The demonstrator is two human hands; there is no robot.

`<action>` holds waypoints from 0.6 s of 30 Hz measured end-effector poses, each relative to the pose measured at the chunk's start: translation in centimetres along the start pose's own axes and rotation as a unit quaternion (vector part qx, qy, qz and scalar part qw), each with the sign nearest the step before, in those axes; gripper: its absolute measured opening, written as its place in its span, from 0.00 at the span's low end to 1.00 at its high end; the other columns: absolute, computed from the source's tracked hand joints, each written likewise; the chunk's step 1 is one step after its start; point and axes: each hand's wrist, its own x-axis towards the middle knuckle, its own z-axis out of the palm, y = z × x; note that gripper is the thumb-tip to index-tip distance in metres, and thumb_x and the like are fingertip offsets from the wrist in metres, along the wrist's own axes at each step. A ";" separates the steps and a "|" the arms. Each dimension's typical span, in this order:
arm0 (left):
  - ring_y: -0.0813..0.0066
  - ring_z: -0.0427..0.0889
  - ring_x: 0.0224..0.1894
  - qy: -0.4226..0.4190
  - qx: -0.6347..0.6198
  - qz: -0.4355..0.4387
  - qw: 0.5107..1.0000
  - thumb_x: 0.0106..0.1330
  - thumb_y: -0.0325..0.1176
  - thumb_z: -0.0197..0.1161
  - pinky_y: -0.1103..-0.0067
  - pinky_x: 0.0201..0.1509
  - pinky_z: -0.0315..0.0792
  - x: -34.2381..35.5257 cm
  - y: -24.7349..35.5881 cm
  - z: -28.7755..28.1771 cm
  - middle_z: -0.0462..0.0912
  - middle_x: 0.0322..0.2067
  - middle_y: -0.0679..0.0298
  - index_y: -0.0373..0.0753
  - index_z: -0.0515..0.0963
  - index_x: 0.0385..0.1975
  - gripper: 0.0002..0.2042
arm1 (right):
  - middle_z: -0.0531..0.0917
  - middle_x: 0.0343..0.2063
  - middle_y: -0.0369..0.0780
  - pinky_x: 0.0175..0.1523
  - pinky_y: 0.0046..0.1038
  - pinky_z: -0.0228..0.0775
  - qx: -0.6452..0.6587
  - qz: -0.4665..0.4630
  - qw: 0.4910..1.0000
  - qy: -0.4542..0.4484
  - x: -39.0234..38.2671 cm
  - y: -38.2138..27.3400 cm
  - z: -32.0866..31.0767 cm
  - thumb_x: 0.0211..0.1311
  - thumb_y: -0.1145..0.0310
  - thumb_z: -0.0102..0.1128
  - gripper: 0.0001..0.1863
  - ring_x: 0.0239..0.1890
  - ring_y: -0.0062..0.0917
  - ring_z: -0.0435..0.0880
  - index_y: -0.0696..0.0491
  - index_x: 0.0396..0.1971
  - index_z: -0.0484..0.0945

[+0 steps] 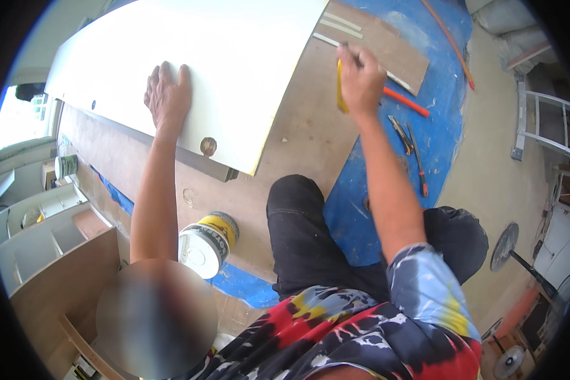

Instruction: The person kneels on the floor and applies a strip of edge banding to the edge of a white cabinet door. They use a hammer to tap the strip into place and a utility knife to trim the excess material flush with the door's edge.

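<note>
My left hand (168,98) lies flat on a large white panel (247,69), its fingers spread. A brown round recess (208,146) sits near the panel's closest edge. Just past the panel's right edge, my right hand (363,81) is closed round a slim yellow tool (341,88) whose exact kind is hidden by the fingers. Beyond that hand is a brown board (399,47) bearing pale strips. An orange handle (406,102) sticks out beside my right wrist. Nearer my right forearm, a utility knife (400,135) and a red-handled screwdriver (419,161) lie on blue sheeting.
A paint bucket (199,252) with a white lid stands left of my knee. Blue sheeting (354,215) covers part of the floor. A long orange rod (449,44) lies at the far right. White shelving (57,228) stands at the left, a metal ladder-like frame (548,120) at the right.
</note>
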 end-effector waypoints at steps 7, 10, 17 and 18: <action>0.58 0.52 0.78 0.002 0.007 0.012 1.000 0.74 0.57 0.44 0.61 0.79 0.44 0.0 0.1 -0.1 0.59 0.74 0.52 0.37 0.61 0.72 0.35 | 0.85 0.22 0.46 0.36 0.35 0.74 0.029 -0.071 0.995 0.062 10.9 5.1 6.7 0.60 0.63 0.68 0.11 0.26 0.38 0.85 0.57 0.29 0.85; 0.57 0.52 0.78 -0.001 0.007 0.021 1.000 0.74 0.57 0.43 0.61 0.79 0.44 0.0 0.1 -0.1 0.59 0.73 0.51 0.36 0.61 0.72 0.35 | 0.84 0.24 0.50 0.34 0.41 0.73 -0.003 -0.108 0.987 0.122 12.8 5.3 8.1 0.59 0.62 0.68 0.10 0.28 0.46 0.84 0.54 0.28 0.85; 0.58 0.52 0.78 0.003 0.014 0.027 1.000 0.74 0.56 0.43 0.61 0.79 0.44 0.0 0.0 0.0 0.60 0.73 0.51 0.36 0.61 0.72 0.35 | 0.83 0.23 0.50 0.35 0.43 0.73 -0.069 -0.079 0.989 0.105 13.7 6.1 9.6 0.60 0.63 0.67 0.11 0.29 0.47 0.84 0.55 0.24 0.83; 0.58 0.51 0.78 -0.002 0.015 0.022 1.000 0.74 0.56 0.43 0.61 0.79 0.44 0.0 0.1 0.1 0.59 0.73 0.51 0.36 0.61 0.72 0.35 | 0.83 0.23 0.50 0.35 0.43 0.73 -0.053 -0.073 0.991 0.102 13.0 5.8 9.5 0.60 0.63 0.67 0.12 0.29 0.48 0.83 0.55 0.24 0.82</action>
